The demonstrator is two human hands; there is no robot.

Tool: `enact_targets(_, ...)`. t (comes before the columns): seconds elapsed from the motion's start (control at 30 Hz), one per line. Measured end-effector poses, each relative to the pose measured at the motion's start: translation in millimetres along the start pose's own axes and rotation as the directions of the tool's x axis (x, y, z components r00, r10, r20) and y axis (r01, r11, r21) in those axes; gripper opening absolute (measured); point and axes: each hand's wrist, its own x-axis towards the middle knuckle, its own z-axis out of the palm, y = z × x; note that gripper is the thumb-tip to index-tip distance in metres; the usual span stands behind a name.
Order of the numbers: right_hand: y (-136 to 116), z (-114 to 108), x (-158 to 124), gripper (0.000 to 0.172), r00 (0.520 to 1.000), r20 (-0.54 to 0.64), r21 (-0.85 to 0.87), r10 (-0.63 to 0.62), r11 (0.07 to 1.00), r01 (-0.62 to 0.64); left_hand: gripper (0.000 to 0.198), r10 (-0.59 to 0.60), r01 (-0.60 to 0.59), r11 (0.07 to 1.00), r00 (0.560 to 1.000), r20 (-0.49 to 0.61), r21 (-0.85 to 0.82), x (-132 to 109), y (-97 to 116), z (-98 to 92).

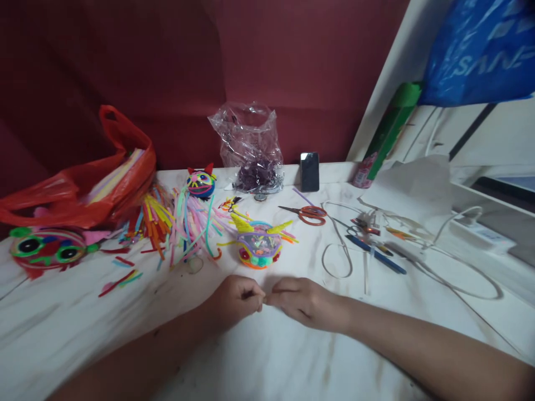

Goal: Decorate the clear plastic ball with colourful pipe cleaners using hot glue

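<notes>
My left hand and my right hand meet fingertip to fingertip above the white marbled table. Both are closed in a pinch; whatever small thing lies between the fingertips is too hidden to name. Just beyond them sits a pipe-cleaner animal head with yellow horns, a purple rim, red eyes and a clear, filled middle. Neither hand touches it. To its left lies a pile of pastel pipe cleaners, with cut pieces nearer me. Orange-handled scissors rest to the right, beyond my right hand.
At left are a red plastic bag and a big-eyed craft head. A blue cat-like head, a clear bag and a phone stand at the back. A white cable, blue pen and power strip lie right.
</notes>
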Motion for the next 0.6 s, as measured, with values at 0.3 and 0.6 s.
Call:
enact_targets(0.3, 0.5, -1.7, 1.1, 0.024, 0.998, 0.023, -0.117, -0.057, 0.991, 0.059, 0.024, -0.027, 0.031, 0.995, 0.999, 0.044, -0.094, -6.0, 6.7, 9.7)
enact_targets(0.6, 0.7, 2.7, -4.3, 0.027, 0.997, 0.031, -0.155, -0.067, 0.985, 0.071, 0.018, -0.084, 0.081, 0.99, 0.996, -0.021, -0.118, -1.4, 0.8, 5.9)
